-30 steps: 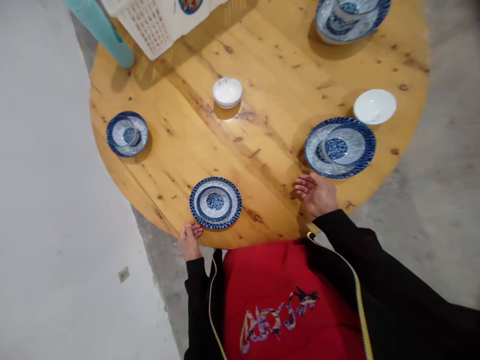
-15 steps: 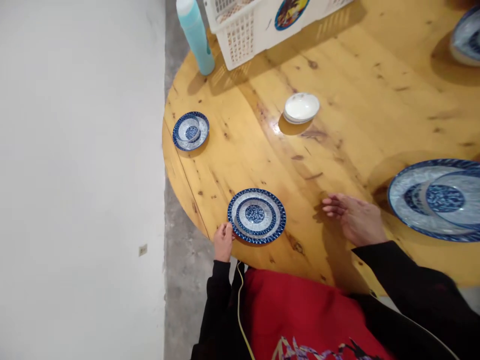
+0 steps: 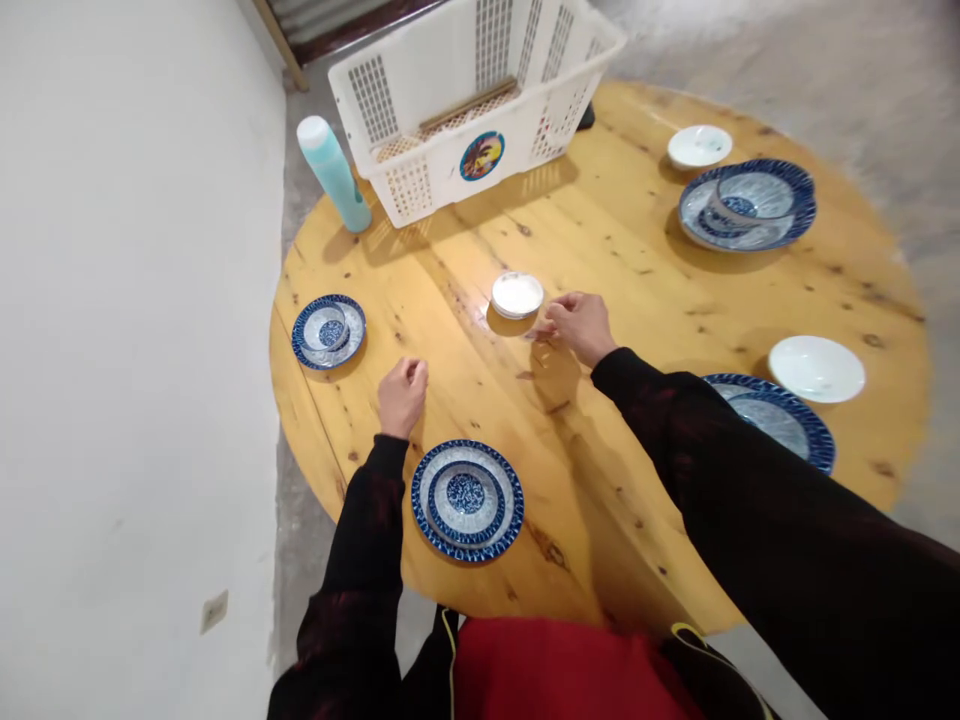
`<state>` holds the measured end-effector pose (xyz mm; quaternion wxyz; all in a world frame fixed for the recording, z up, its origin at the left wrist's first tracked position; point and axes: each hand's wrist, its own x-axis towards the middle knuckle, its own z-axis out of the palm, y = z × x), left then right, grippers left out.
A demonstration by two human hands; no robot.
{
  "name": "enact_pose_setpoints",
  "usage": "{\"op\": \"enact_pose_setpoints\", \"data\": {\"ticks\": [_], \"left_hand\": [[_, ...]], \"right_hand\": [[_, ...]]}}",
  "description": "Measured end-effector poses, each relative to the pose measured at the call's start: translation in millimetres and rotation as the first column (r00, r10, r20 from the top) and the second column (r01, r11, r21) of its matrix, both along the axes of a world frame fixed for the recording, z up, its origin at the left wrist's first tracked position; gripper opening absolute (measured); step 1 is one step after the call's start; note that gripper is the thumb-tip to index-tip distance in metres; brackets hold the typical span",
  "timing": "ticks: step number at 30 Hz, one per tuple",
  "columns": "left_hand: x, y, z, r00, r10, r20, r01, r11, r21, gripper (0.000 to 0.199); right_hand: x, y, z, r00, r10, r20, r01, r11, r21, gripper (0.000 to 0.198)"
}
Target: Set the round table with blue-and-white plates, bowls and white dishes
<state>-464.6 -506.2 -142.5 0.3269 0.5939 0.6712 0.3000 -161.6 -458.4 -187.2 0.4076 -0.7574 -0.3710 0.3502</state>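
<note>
My right hand [image 3: 577, 324] reaches over the table close to the right side of a small stack of white dishes [image 3: 517, 294]. Its fingers are loosely bent and apart, holding nothing. My left hand [image 3: 403, 396] hovers with curled fingers and nothing visible in them. It is between a blue-and-white plate with a bowl on it [image 3: 302, 350] at the left and a larger patterned plate [image 3: 512, 500] at the near edge. A smaller blue-rimmed dish [image 3: 466, 492] sits centred on that larger plate.
A white plastic basket [image 3: 442, 195] and a light-blue bottle [image 3: 339, 180] stand at the back. Right of my arm are white bowls [image 3: 817, 368], [image 3: 699, 147] and blue plates [image 3: 814, 215], one partly behind my sleeve. A white wall [image 3: 135, 300] runs along the left.
My left hand has left the near plate's edge and moved forward. My right hand has moved forward to the white dishes. The view has tilted up, showing more of the basket and far table.
</note>
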Motion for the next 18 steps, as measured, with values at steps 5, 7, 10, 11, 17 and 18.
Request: {"op": "enact_pose_setpoints", "data": {"ticks": [5, 7, 10, 11, 17, 18], "left_hand": [[74, 78, -10.6, 0.979, -0.165, -0.116, 0.159, 0.985, -0.058, 0.018], [98, 92, -17.8, 0.969, -0.200, -0.148, 0.188, 0.978, -0.088, 0.015], [125, 105, -27.9, 0.958, -0.223, -0.178, 0.207, 0.973, -0.107, 0.012], [131, 108, -30.9, 0.957, -0.225, -0.184, 0.209, 0.973, -0.103, 0.011], [153, 121, -42.8, 0.966, -0.214, -0.146, 0.203, 0.976, -0.084, 0.012], [155, 122, -42.4, 0.968, -0.207, -0.140, 0.195, 0.976, -0.095, 0.013]], "right_hand": [[-2, 35, -9, 0.962, 0.005, 0.272, 0.017, 0.997, -0.077, 0.015], [-3, 41, -13, 0.957, 0.012, 0.290, 0.020, 0.994, -0.106, 0.018], [-1, 45, -21, 0.959, 0.032, 0.283, 0.006, 0.991, -0.132, 0.019], [0, 46, -23, 0.960, 0.035, 0.277, 0.002, 0.991, -0.133, 0.018], [1, 48, -27, 0.944, 0.052, 0.326, 0.000, 0.988, -0.157, 0.013], [1, 49, -28, 0.936, 0.052, 0.347, 0.008, 0.986, -0.169, 0.017]]}}
